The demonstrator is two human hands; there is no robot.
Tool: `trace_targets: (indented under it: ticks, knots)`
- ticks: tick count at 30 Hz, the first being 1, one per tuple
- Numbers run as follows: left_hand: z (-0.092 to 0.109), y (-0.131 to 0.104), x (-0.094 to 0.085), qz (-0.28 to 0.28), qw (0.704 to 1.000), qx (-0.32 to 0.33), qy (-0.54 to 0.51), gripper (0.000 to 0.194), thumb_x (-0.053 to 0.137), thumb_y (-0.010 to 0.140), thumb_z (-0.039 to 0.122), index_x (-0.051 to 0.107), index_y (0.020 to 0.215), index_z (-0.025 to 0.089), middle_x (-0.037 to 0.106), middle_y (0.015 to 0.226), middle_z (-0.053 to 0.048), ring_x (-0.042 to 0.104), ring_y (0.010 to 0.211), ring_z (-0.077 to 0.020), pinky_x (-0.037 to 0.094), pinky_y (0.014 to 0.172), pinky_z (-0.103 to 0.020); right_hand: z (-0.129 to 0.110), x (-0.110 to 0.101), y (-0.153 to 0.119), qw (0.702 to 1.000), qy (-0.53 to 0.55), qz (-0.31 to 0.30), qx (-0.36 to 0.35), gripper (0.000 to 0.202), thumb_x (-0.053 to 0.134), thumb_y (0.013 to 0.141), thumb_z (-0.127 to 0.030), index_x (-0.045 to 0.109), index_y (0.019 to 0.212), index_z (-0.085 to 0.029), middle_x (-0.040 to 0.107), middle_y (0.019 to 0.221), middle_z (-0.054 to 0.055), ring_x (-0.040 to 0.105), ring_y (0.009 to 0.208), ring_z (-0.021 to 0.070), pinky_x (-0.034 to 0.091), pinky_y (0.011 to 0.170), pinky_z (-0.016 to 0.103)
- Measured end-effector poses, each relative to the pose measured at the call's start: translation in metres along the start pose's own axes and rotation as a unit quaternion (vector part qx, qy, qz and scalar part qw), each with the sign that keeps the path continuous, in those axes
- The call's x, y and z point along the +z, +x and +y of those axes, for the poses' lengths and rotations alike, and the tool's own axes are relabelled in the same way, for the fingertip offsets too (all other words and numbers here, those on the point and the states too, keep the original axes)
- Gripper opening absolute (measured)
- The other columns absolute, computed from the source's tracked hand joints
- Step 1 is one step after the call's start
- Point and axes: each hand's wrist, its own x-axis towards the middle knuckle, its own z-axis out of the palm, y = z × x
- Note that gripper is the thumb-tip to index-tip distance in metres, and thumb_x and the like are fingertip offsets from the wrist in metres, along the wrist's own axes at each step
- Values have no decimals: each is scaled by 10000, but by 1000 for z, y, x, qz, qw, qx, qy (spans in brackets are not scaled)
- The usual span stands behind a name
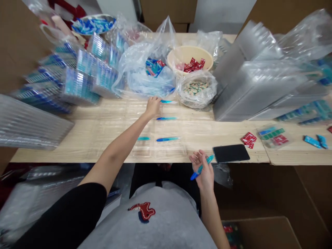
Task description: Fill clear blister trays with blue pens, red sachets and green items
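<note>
At the far side of the laid-out clear plastic cases, my left hand has its fingers closed at the end of a blue-and-white pen. Its fingertips are partly hidden. My right hand is over the table's front edge, palm up, with its fingers curled round a blue and teal pen. Between the hands lie a blue pen, another blue pen nearer me, and a teal pen partly behind my left forearm.
A black phone lies right, beside red packets. Behind are a bag of pens, a cream bowl of red packets and a bag of small pieces. Filled packs stand left; stacked clear cases stand right.
</note>
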Motion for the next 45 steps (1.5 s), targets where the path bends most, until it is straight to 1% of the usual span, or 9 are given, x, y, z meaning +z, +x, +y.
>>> trace_targets:
  ticks: [4, 10, 20, 24, 28, 32, 34, 37, 45]
  knots:
    - [-6, 31, 16, -9, 1000, -4, 13, 247, 503, 844, 97, 677, 1015, 136, 652, 1075, -134, 557, 1059, -272, 396, 959, -393, 3, -26, -4, 999, 5, 44, 20, 402, 871, 582, -429, 675, 852, -205, 715, 768, -16, 670, 680, 107, 574, 770, 279]
    - [-7, 20, 33, 12, 1000, -2, 28, 288, 453, 913, 195, 625, 1138, 144, 631, 1164, -144, 547, 1110, -280, 390, 956, -394, 9, -37, -6, 996, 7, 75, 43, 466, 902, 498, -439, 677, 811, -178, 715, 737, -6, 664, 638, 115, 585, 735, 291]
    - [-2, -3, 27, -3, 997, 35, 69, 412, 416, 894, 108, 545, 1280, 166, 490, 1408, -145, 400, 1323, -273, 239, 1124, -472, 2, 13, -3, 994, 58, -45, 83, 366, 830, 621, -402, 694, 894, -199, 710, 754, -24, 651, 671, 114, 563, 797, 311]
    - [16, -15, 27, -53, 996, 76, 15, 388, 416, 903, 155, 553, 1266, 153, 466, 1446, -131, 341, 1378, -275, 231, 1142, -489, 7, 36, -9, 989, 36, -110, 88, 305, 803, 665, -306, 696, 931, -201, 725, 804, -11, 666, 676, 129, 543, 883, 376]
    - [48, -17, 16, -79, 992, 18, -92, 325, 499, 873, 163, 596, 1174, 92, 506, 1394, -186, 359, 1359, -320, 193, 1141, -534, 12, 50, -16, 987, 26, -141, 78, 281, 801, 685, -339, 691, 917, -223, 751, 913, 21, 707, 814, 192, 484, 984, 476]
    - [84, -60, -7, -154, 959, 75, -227, 257, 425, 929, 239, 657, 957, 133, 697, 1001, -77, 630, 960, -186, 479, 905, -336, 8, 52, -17, 991, 38, -123, 20, 254, 803, 691, -398, 676, 857, -253, 742, 1041, 27, 667, 1042, 213, 374, 1087, 482]
    - [95, -97, -22, -227, 910, 104, -332, 305, 401, 948, 308, 655, 941, 139, 684, 889, -43, 635, 787, -140, 505, 763, -276, 5, 52, -16, 993, 28, -117, -13, 256, 796, 697, -419, 665, 849, -260, 743, 1034, 25, 647, 1083, 213, 340, 1107, 481]
    - [96, -149, -43, -251, 872, 130, -399, 241, 488, 926, 327, 671, 934, 171, 668, 945, -44, 625, 881, -139, 496, 767, -251, 7, 53, -14, 992, 6, -118, -32, 252, 781, 710, -428, 648, 841, -260, 743, 968, 12, 650, 1056, 208, 378, 1070, 469]
    - [73, -222, -64, -155, 952, 118, -235, 199, 510, 928, 252, 630, 1083, 215, 593, 1121, -85, 607, 1076, -207, 497, 946, -311, 50, 53, -20, 975, -155, -157, -27, 259, 704, 791, -433, 624, 903, -213, 720, 898, 22, 665, 914, 190, 483, 924, 397]
